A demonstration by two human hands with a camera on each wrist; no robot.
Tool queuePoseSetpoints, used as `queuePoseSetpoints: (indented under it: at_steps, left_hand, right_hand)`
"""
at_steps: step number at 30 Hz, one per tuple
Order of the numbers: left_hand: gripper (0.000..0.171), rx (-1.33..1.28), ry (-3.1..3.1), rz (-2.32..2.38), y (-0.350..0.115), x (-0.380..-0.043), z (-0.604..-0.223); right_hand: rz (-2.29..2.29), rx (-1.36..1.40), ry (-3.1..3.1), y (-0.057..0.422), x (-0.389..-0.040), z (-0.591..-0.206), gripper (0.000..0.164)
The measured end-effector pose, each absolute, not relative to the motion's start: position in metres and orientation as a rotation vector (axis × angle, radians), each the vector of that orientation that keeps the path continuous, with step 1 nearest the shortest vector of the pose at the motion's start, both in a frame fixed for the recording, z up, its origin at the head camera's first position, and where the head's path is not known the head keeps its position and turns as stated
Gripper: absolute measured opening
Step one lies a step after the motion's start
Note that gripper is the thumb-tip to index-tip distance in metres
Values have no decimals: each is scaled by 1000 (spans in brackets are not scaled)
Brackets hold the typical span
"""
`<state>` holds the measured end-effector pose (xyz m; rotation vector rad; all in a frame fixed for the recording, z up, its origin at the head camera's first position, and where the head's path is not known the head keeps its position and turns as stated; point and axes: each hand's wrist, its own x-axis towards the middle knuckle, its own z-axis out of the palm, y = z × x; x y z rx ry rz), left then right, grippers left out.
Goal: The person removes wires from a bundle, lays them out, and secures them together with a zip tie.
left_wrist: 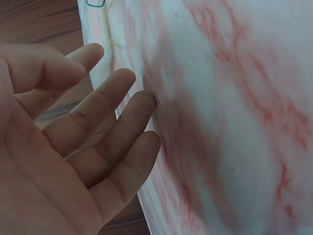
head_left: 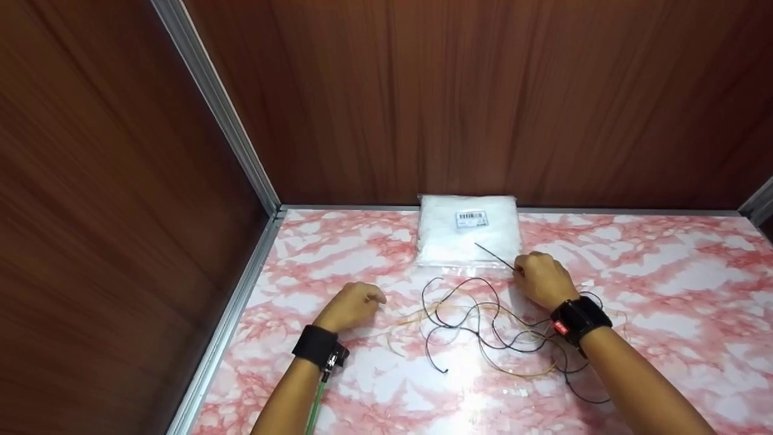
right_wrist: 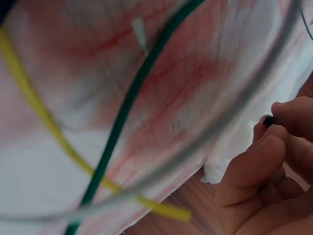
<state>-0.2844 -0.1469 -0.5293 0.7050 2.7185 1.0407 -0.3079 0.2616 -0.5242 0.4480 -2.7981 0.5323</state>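
Observation:
My right hand [head_left: 543, 281] pinches a thin dark wire [head_left: 495, 257] between thumb and fingers, its straight free length pointing up and left over the plastic packet. In the right wrist view a short dark end of the wire [right_wrist: 268, 120] pokes out between the fingertips. My left hand [head_left: 352, 307] hovers low over the left part of the table, its relaxed fingers [left_wrist: 137, 110] slightly bent and holding nothing. Between the hands lies a loose tangle of wires [head_left: 477, 332], black, yellow and pale. Close to the right wrist camera pass a green wire [right_wrist: 129, 105], a yellow wire [right_wrist: 44, 115] and a blurred grey wire [right_wrist: 215, 127].
A clear plastic packet with white contents [head_left: 441, 235] and a barcode label lies at the back of the red-and-white marbled table [head_left: 314, 266]. Brown wood-grain panels [head_left: 386, 103] stand behind and to the left. Small white scraps [head_left: 515, 391] lie near the front.

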Motion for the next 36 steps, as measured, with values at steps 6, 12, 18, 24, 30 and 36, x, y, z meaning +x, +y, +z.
queuePoseSetpoints:
  at_steps: [6, 12, 18, 24, 30, 36]
  left_hand:
    - [23, 763, 2767, 973, -139, -288, -525]
    - [22, 775, 2829, 932, -135, -289, -522]
    - [24, 726, 2899, 837, -123, -292, -524]
    - [25, 786, 2981, 785, -102, -299, -520]
    - [21, 934, 3066, 639, -72, -310, -512]
    - [20, 1113, 3079, 607, -38, -316, -503]
  right_hand:
    - [564, 423, -2763, 287, -282, -509, 19]
    - [570, 458, -2676, 311, -247, -500, 13]
    - [618, 364, -2709, 334, -207, -497, 10]
    - [622, 321, -2692, 361, -163, -495, 15]
    - [670, 220, -2684, 377, -115, -496, 17]
    - [725, 101, -2732, 387, -74, -487, 18]
